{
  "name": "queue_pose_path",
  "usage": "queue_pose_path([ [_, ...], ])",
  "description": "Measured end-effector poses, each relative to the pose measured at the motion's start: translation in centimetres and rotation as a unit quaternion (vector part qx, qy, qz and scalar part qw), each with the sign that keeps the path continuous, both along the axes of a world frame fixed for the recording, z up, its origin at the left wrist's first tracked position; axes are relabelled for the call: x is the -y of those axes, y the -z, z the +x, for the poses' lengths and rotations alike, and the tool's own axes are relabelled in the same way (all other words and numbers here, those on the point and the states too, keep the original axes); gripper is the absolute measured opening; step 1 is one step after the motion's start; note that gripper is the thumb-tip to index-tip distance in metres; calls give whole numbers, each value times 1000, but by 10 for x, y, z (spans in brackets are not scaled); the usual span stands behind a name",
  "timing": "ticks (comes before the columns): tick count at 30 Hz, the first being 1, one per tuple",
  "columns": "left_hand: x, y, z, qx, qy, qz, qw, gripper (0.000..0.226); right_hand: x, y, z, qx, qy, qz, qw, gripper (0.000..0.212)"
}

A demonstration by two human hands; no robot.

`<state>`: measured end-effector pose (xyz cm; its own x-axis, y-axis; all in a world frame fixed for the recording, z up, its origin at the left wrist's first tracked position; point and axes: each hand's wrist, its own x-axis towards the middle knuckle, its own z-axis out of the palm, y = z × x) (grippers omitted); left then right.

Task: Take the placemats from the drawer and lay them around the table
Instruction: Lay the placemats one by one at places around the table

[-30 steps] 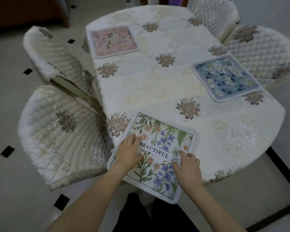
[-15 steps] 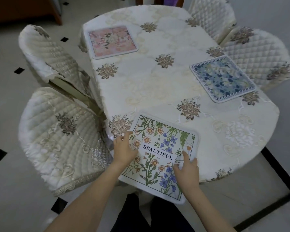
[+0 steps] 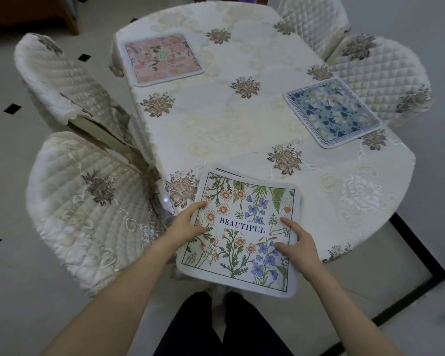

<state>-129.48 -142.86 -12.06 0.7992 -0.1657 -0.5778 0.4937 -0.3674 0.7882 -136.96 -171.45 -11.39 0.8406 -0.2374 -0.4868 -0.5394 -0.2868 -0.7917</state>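
— Two hands on the "BEAUTIFUL" placemat [image 3: 244, 227]?
— Yes. Left hand [image 3: 188, 224] grips its left edge, thumb on top; right hand [image 3: 297, 246] grips the right edge. It overhangs the table [image 3: 216, 129] at the near end, another mat's edge showing beneath.
— Other mats?
— Pink placemat [image 3: 162, 59] far left, blue placemat [image 3: 332, 111] right, both flat.
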Motion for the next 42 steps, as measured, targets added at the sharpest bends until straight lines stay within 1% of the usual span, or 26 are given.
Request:
queue_pose_path([
  [4, 3, -16, -9, 35, -57, -4, 998, 67, 1, -11, 12, 40, -10, -13, 999, 58],
  [8, -1, -43, -21, 80, -155, -15, 985, 67, -4, -39, 36, 82, -52, -5, 995, 56],
  [12, -12, -82, -43, 123, -251, -20, 960, 65, -17, -73, 60, 128, -112, 8, 985, 54],
  [16, -36, -113, -79, 164, -343, 16, 925, 63, -44, -102, 79, 144, -183, 77, 969, 51],
  [18, -49, -125, -102, 182, -384, 34, 905, 63, -67, -114, 84, 144, -227, 103, 958, 50],
  [21, -66, -140, -141, 187, -457, 36, 869, 62, -108, -125, 82, 130, -286, 131, 940, 50],
  [26, -101, -151, -205, 190, -553, 51, 810, 63, -180, -139, 64, 115, -367, 156, 910, 48],
  [29, -126, -149, -237, 191, -591, 67, 781, 63, -225, -142, 50, 106, -402, 159, 895, 49],
  [34, -186, -143, -278, 179, -632, 84, 750, 62, -306, -142, 20, 97, -442, 166, 876, 50],
  [40, -294, -145, -323, 164, -653, 84, 734, 62, -424, -140, -18, 71, -452, 190, 869, 47],
  [42, -331, -149, -333, 156, -656, 81, 734, 61, -463, -143, -28, 61, -452, 193, 869, 47],
])
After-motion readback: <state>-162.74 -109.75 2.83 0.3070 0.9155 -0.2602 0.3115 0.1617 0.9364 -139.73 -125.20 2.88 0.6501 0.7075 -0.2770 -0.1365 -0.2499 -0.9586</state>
